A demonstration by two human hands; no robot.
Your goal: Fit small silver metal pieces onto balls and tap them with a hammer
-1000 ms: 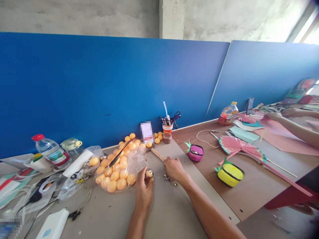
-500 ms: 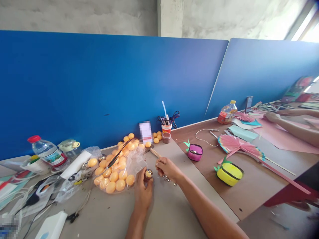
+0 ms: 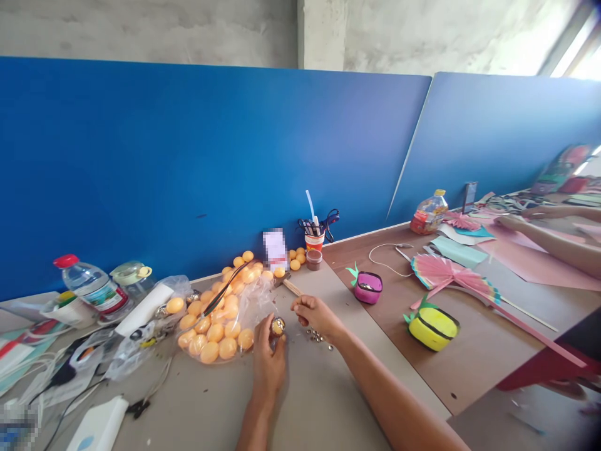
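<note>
My left hand [image 3: 268, 354] has its fingers and thumb curved around a small ball [image 3: 278, 325] with shiny silver and gold pieces on it, close to the tabletop. Just right of it, my right hand [image 3: 314, 315] is closed in a pinch; anything between its fingertips is too small to make out. Several tiny shiny beads [image 3: 320, 339] lie on the table below the right palm. Beyond the right fingers rests a brush with a flat wooden handle [image 3: 292, 287]. A clear plastic bag of orange balls [image 3: 215, 333] lies against the left hand's far side.
Loose orange balls [image 3: 295, 264], a small brown tub [image 3: 313, 260] and a pen cup [image 3: 314, 240] stand by the blue partition [image 3: 188, 156]. Bottles and cables crowd the left. Rightward are purple [image 3: 367, 289] and yellow [image 3: 432, 329] pouches, a pink paper fan [image 3: 446, 274] and another person's arms [image 3: 554, 241].
The ball has turned slightly in my left hand, whose fingers have opened a little around it. My right hand has shifted slightly left, and more of the beads show beneath it.
</note>
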